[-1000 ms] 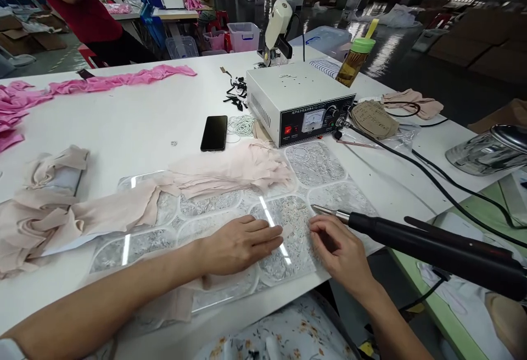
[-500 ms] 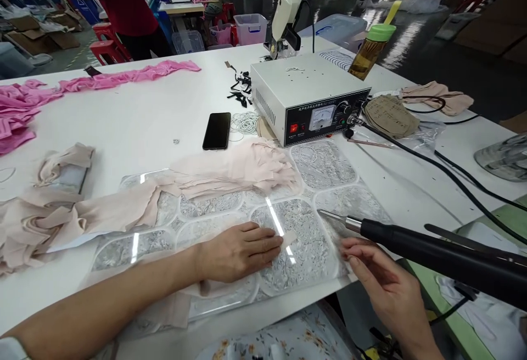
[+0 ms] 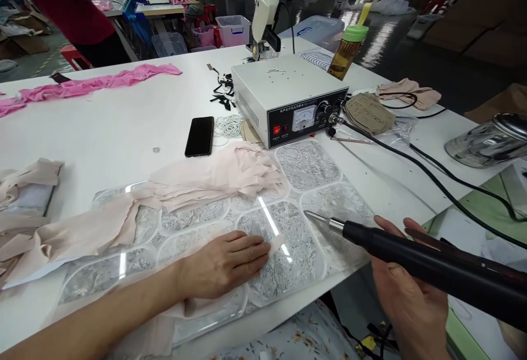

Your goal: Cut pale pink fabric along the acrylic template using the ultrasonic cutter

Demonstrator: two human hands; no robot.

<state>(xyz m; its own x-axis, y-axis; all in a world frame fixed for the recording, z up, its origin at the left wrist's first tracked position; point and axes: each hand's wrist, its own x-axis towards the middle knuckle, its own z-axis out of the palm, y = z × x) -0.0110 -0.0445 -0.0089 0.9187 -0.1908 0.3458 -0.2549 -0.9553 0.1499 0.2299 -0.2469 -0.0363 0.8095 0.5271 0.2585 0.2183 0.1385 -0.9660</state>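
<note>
My left hand lies flat, fingers stretched out, on a thin pale pink fabric strip. The strip's end shows past the fingertips, on a clear-framed, marble-patterned mat. My right hand is at the table's front right, behind and under a black pen-shaped tool with a thin metal tip. Its fingers are spread, and some show above the tool's body. The tool's tip hangs over the mat, and its back end runs out of view. Pale pink fabric pieces lie stacked beyond my left hand.
A grey control box with a cable stands behind the mat. Around it are a phone, a bottle with a green lid and a glass jar. Pink fabric lies far left. A person in red stands beyond the table.
My right hand has moved right along the black tool, and its fingers have spread from a pinch. My left hand stays on the fabric. The whole view has shifted slightly.
</note>
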